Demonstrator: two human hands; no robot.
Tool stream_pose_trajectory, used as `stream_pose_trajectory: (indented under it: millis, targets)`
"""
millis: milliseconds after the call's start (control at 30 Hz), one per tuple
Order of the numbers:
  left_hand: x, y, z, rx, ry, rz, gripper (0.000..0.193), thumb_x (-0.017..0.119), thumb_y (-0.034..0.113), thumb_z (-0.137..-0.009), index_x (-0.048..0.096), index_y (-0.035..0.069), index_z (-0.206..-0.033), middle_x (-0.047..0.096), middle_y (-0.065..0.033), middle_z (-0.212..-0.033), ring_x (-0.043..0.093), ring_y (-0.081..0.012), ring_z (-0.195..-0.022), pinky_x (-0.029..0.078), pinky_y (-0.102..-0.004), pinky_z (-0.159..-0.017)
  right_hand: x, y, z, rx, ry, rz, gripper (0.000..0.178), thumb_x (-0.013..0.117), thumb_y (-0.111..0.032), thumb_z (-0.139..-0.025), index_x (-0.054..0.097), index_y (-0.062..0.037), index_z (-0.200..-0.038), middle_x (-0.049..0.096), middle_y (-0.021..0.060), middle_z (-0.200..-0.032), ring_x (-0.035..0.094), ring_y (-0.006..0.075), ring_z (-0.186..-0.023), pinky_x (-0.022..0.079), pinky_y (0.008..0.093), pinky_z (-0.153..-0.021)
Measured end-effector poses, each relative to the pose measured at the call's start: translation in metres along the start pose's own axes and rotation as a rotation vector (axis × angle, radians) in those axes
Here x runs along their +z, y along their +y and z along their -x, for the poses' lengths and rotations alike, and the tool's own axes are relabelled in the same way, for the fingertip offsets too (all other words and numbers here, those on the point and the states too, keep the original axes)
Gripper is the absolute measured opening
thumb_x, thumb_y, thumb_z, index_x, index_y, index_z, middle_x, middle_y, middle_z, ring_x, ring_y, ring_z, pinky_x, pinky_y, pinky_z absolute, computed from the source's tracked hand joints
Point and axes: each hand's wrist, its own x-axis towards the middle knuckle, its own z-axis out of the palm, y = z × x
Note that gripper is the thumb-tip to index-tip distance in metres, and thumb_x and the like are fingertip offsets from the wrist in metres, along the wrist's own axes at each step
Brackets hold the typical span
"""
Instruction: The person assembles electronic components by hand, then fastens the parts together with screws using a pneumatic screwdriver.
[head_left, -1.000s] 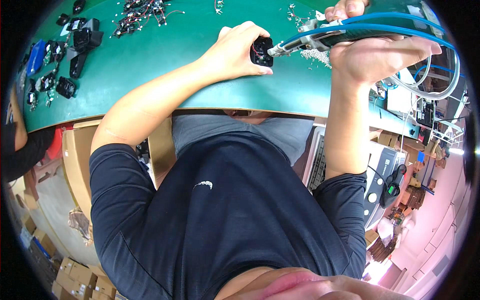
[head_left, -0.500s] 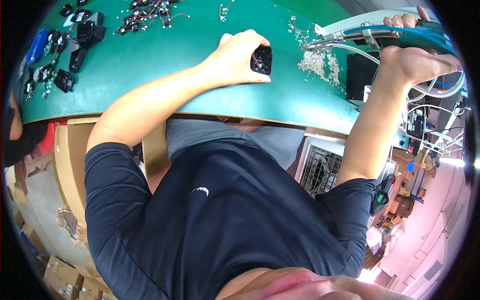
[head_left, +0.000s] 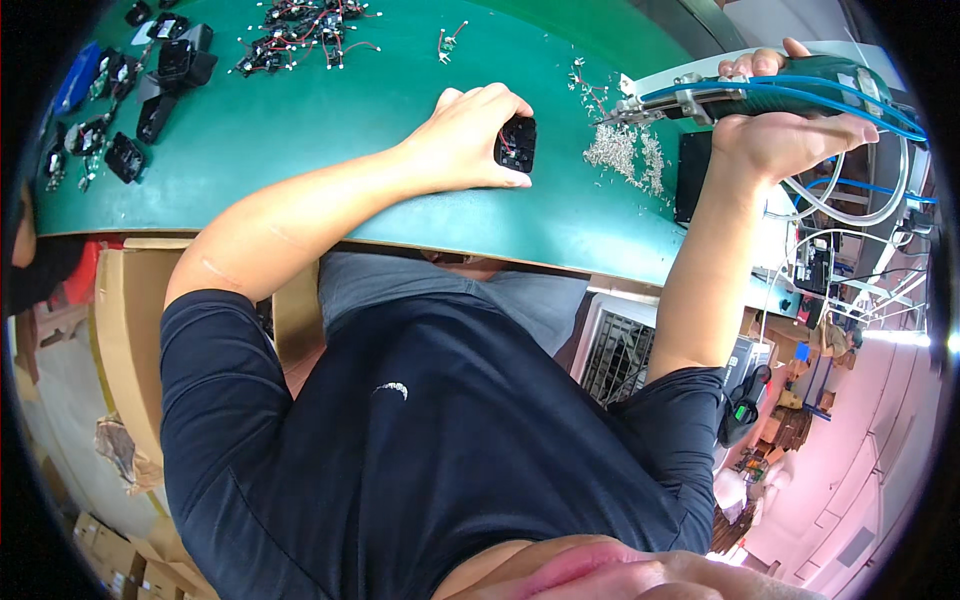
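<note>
My left hand [head_left: 460, 135] is closed around the left side of a small black plastic housing [head_left: 520, 146]. The housing's open face is turned up, with a red wire inside. To the right, my right hand [head_left: 765, 142] grips a green-bodied powered screwdriver [head_left: 815, 92], its long metal nose pointing left, with blue and clear hoses attached. The nose tip is over a pile of small whitish pieces [head_left: 618, 150] on the green tabletop [head_left: 330, 130], apart from the housing. Part of my right fingers is hidden behind the tool.
Several wired black parts [head_left: 305, 35] lie in a heap at the far side. More black housings [head_left: 125, 157] and a blue object [head_left: 78, 80] are at the left. A small green board with wires [head_left: 448, 42] lies far centre. A black box [head_left: 692, 175] stands right of the pile.
My right hand and the screwdriver have shifted left and slightly down in the picture. The left hand still holds the housing, a little lower in view; the whole view has shifted slightly.
</note>
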Motion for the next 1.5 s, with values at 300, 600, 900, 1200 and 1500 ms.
stream_pose_trajectory:
  millis: [300,600,900,1200,1500]
  targets:
    - [0.000,-0.001,0.000,-0.002,-0.009,0.004,0.075,0.091,0.038,-0.070,0.058,0.007,-0.130,0.060,-0.0107,-0.124,0.058,-0.0292,-0.122,0.037,-0.0444,-0.106,0.006,0.005,0.005,0.021,-0.038,-0.023,0.119,0.011,-0.103,-0.075,0.059,0.0009,-0.109,0.055,0.0104,-0.069,0.050,0.0250,-0.058,0.046,0.0394,-0.060]
    - [0.001,-0.001,0.000,-0.010,-0.022,0.001,0.077,0.092,0.039,-0.070,0.057,0.008,-0.130,0.060,-0.0104,-0.124,0.058,-0.0291,-0.122,0.038,-0.0443,-0.105,-0.007,-0.008,-0.017,-0.039,0.014,0.038,0.120,0.010,-0.102,-0.077,0.061,0.0017,-0.111,0.055,0.0115,-0.070,0.052,0.0260,-0.063,0.047,0.0395,-0.064]
    - [0.003,-0.004,0.001,0.013,-0.007,-0.002,0.077,0.092,0.040,-0.069,0.057,0.008,-0.130,0.060,-0.0103,-0.124,0.058,-0.0291,-0.121,0.038,-0.0436,-0.103,0.004,-0.006,0.004,-0.022,-0.084,-0.064,0.124,0.012,-0.103,-0.076,0.060,0.0043,-0.116,0.056,0.0117,-0.071,0.052,0.0243,-0.062,0.047,0.0402,-0.063]
    - [0.003,-0.004,-0.001,0.018,-0.002,0.009,0.076,0.092,0.039,-0.069,0.057,0.010,-0.129,0.061,-0.0086,-0.122,0.059,-0.0281,-0.118,0.039,-0.0429,-0.101,0.039,0.004,0.057,0.009,-0.217,-0.357,0.127,0.016,-0.105,-0.073,0.058,0.0037,-0.123,0.055,0.0112,-0.074,0.051,0.0226,-0.063,0.044,0.0389,-0.063]
    - [0.004,-0.007,0.000,0.029,0.012,0.006,0.075,0.093,0.039,-0.070,0.057,0.010,-0.129,0.062,-0.0070,-0.118,0.061,-0.0266,-0.115,0.040,-0.0414,-0.098,0.043,0.026,0.074,-0.009,-0.266,-0.395,0.123,0.017,-0.103,-0.077,0.058,0.0028,-0.124,0.056,0.0117,-0.074,0.053,0.0245,-0.061,0.046,0.0410,-0.061]
